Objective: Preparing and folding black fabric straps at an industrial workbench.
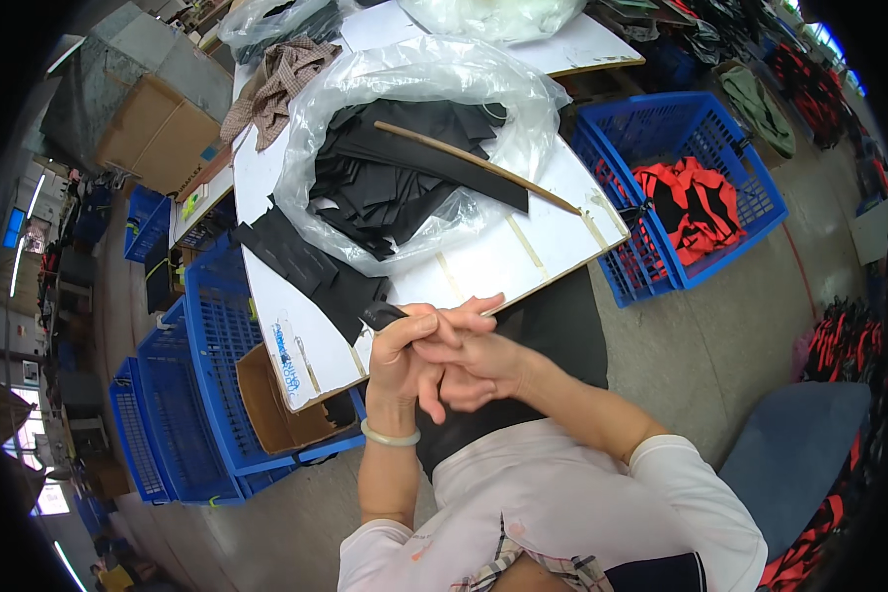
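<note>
My left hand (397,353) and my right hand (488,365) meet in front of my body, just off the near edge of the table, their fingers crossed over each other. The right fingers close round those of the left. By the left thumb a small black piece (381,315) sticks out; whether it is held or worn on a finger I cannot make out. A pale bangle (391,435) circles my left wrist. Beyond the hands, black fabric strips (306,266) lie on the white table (493,266). A clear plastic bag (311,109) stands open, full of black fabric pieces (375,187).
A wooden stick (474,163) rests across the bag. Red and black fabric (691,209) fills a blue crate (651,281) on the right. More blue crates (207,345) and a cardboard box (266,405) stand left. A checked cloth (276,89) lies at the table's far left. A grey-blue seat (794,454) is at right.
</note>
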Action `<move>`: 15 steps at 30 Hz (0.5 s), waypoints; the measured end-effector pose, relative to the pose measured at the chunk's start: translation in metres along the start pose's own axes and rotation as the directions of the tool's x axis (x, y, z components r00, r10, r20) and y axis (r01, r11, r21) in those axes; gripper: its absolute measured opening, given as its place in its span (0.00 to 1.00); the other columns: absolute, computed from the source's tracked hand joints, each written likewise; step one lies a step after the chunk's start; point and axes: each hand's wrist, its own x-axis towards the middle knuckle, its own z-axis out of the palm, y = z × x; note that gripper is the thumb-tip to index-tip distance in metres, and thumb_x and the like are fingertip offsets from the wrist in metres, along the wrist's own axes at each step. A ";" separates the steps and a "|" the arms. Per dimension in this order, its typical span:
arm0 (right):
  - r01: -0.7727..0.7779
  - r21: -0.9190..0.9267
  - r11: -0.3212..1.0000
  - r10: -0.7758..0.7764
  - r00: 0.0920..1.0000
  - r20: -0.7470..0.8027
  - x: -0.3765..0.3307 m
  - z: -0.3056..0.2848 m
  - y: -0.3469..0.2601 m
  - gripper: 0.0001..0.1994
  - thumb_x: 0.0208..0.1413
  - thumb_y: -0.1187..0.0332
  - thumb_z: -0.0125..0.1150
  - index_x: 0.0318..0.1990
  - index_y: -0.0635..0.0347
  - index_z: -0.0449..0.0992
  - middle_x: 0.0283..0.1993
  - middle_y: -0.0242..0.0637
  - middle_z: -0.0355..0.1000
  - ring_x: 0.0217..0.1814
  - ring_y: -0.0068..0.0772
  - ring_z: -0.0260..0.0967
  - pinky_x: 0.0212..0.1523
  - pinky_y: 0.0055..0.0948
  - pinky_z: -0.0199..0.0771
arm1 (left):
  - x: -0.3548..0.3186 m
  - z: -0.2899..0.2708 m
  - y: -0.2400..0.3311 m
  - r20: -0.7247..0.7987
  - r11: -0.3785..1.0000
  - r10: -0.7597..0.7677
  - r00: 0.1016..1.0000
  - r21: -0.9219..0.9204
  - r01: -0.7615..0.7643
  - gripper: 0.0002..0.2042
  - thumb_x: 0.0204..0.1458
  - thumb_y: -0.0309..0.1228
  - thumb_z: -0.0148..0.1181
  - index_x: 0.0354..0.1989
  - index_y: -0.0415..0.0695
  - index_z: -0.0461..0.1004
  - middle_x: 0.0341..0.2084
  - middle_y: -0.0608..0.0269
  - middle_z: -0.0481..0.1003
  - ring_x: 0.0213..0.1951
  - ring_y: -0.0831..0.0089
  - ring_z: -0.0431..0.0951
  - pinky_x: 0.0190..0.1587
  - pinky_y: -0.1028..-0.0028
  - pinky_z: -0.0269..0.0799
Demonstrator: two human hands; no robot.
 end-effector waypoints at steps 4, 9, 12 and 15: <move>0.037 -0.974 -0.222 -0.660 0.730 0.178 0.010 -0.019 -0.015 0.14 0.60 0.59 0.47 0.32 0.56 0.75 0.16 0.41 0.70 0.11 0.23 0.64 0.12 0.22 0.61 | 0.001 -0.013 -0.010 -0.487 0.995 -0.060 0.871 -0.099 0.013 0.17 0.56 0.36 0.47 0.30 0.31 0.73 0.46 0.36 0.69 0.52 0.51 0.68 0.60 0.58 0.58; -0.120 -0.967 -0.226 -0.658 0.751 0.060 0.000 -0.010 -0.023 0.10 0.57 0.64 0.52 0.29 0.59 0.76 0.15 0.39 0.68 0.15 0.24 0.68 0.16 0.22 0.64 | 0.011 -0.027 -0.003 -0.611 0.906 0.006 0.792 -0.332 -0.264 0.18 0.56 0.45 0.52 0.23 0.43 0.69 0.32 0.49 0.74 0.44 0.56 0.73 0.54 0.60 0.65; 0.029 -0.878 0.477 -0.556 0.784 -0.276 -0.002 -0.006 -0.023 0.10 0.55 0.67 0.56 0.24 0.60 0.76 0.14 0.31 0.67 0.13 0.18 0.62 0.14 0.18 0.59 | 0.015 -0.023 -0.012 -0.613 0.919 0.016 0.790 -0.302 -0.252 0.18 0.55 0.44 0.53 0.20 0.46 0.66 0.25 0.50 0.75 0.40 0.55 0.75 0.51 0.60 0.68; 0.296 -0.473 0.830 -0.504 0.761 -0.408 0.005 -0.021 -0.009 0.09 0.54 0.69 0.58 0.24 0.64 0.75 0.15 0.27 0.65 0.14 0.15 0.60 0.13 0.17 0.55 | 0.017 -0.019 -0.015 -0.628 0.927 0.108 0.771 -0.217 -0.306 0.17 0.56 0.44 0.53 0.19 0.46 0.65 0.25 0.51 0.75 0.39 0.54 0.75 0.48 0.60 0.70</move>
